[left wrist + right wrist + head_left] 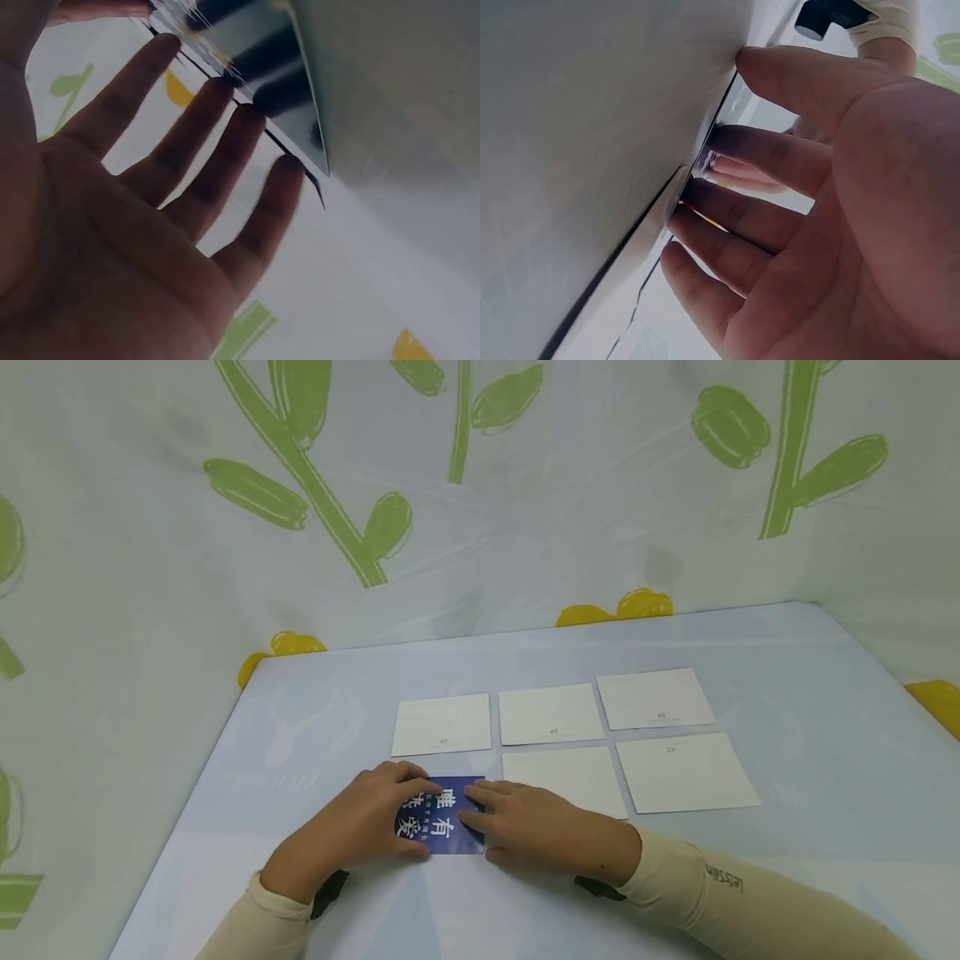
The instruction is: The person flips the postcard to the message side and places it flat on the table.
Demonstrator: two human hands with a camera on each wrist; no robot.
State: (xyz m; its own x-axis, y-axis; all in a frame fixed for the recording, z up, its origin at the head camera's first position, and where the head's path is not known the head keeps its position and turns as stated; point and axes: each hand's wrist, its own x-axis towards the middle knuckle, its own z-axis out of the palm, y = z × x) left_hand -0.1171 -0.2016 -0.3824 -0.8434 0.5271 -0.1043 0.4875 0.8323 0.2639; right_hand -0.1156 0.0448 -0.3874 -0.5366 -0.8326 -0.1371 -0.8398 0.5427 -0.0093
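Observation:
A dark blue card [457,838] with white characters lies on the table in front of me, between my two hands. My left hand [372,814] rests over its left part, the thumb near the lower edge and the other fingers near the upper edge. In the left wrist view the fairly straight fingertips [281,169] meet the edge of the glossy card [274,56]. From the other side my right hand [532,825] lays its extended fingers on the card's right edge. The right wrist view shows those fingertips [681,259] down at the surface, spread and nearly straight.
Several white cards, among them one at the far left [442,724] and one at the near right [687,773], lie in two rows beyond my hands. My right forearm overlaps the near-middle white card [558,774]. Behind the pale table [315,710] hangs a leaf-patterned cloth [525,543].

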